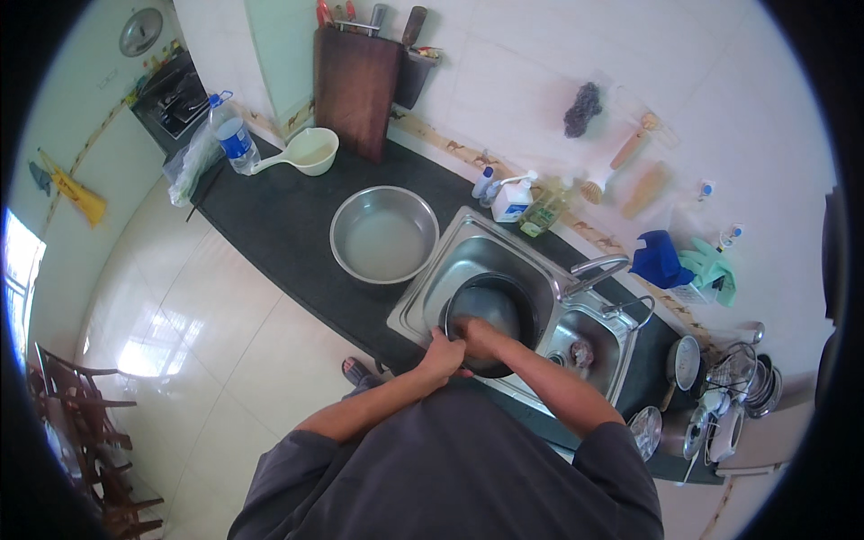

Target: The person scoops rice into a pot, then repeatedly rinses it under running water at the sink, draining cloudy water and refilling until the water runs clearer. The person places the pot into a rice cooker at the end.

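A dark round pot point(503, 300) stands tilted in the larger basin of a stainless steel double sink point(466, 246), with what looks like water inside. My left hand point(444, 354) grips the pot's near left rim. Reaching inside the pot, my right hand point(474, 336) is bent down against its inner left wall; its fingertips are hidden, so I cannot tell whether they hold anything. The curved faucet point(597, 270) rises behind the basins. In the smaller basin lies a reddish lump, perhaps meat point(581, 353), beside the drain.
A steel bowl point(385, 236) sits left of the sink on the dark countertop point(270, 209). Beyond it are a white ladle point(314, 154), a water bottle point(235, 138) and a wooden cutting board point(354, 88). Soap bottles point(513, 201) line the wall; pans and lidded pots point(685, 364) crowd the right.
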`<state>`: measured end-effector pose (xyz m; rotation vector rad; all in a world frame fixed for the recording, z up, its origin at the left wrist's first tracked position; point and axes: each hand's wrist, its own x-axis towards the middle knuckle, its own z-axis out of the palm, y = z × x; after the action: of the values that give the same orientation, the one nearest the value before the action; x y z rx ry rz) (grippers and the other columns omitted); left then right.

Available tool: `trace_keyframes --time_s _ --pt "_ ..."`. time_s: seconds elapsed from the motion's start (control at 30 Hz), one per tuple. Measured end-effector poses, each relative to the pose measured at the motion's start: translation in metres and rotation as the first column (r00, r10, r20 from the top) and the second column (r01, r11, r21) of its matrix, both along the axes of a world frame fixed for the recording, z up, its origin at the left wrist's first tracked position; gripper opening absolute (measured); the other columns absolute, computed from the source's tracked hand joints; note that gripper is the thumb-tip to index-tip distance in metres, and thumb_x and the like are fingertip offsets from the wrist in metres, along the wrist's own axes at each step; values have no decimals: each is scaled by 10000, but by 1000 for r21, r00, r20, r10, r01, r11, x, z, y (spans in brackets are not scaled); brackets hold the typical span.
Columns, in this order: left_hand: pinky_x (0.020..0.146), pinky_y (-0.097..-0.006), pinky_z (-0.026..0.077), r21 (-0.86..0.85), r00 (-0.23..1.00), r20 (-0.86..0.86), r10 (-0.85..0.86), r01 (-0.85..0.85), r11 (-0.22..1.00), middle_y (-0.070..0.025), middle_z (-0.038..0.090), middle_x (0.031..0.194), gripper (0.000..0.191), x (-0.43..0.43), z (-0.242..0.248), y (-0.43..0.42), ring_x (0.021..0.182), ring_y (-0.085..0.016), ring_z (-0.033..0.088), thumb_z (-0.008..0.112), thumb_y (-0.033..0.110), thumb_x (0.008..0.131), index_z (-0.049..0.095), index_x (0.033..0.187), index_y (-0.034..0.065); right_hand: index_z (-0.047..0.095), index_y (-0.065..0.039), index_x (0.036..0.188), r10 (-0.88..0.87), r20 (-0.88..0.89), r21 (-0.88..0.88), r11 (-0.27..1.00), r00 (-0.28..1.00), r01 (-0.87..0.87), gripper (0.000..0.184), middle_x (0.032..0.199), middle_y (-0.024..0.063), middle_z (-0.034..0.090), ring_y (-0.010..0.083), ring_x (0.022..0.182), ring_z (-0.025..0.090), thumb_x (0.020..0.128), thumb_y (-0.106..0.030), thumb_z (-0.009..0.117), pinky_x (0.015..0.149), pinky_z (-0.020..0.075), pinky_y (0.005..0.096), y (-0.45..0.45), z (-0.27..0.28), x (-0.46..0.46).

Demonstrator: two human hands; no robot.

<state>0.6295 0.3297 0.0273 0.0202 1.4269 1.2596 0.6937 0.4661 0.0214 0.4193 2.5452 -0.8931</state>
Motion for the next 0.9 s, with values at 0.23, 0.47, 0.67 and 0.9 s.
trace_keyframes --time_s 0.23,0.47,0.67,0.9 --pt "527 -401 617 60 999 17 27 -28 998 -243 476 1254 626 0 -2 0 936 -329 623 520 125 921 153 1402 -39 664 -72 1187 -140 215 451 892 966 29 366 1155 204 671 348 1045 670 916 -298 566 844 545 483 25 -10 9" --pt "550 -415 614 28 1000 21 5 -5 1000 -213 489 1231 603 -7 -2 4 925 -306 622 531 103 892 215 1397 13 640 -88 1174 218 -195 325 934 956 -147 302 951 208 687 369 838 686 935 -266 585 763 542 493 38 21 17" --pt "543 -408 610 7 999 39 14 -14 1000 -185 513 1180 603 -10 6 5 894 -278 628 531 97 881 234 1405 62 551 -91 853 245 -504 549 831 828 88 347 913 124 602 303 739 646 875 -420 661 630 516 402 33 28 8" --pt "547 -411 614 17 998 4 -60 60 998 -194 515 1189 642 -1 0 0 939 -302 626 521 93 884 204 1441 57 551 -33 1032 230 -466 593 797 854 109 507 1017 167 557 337 933 609 876 -508 633 806 449 442 27 -30 2"
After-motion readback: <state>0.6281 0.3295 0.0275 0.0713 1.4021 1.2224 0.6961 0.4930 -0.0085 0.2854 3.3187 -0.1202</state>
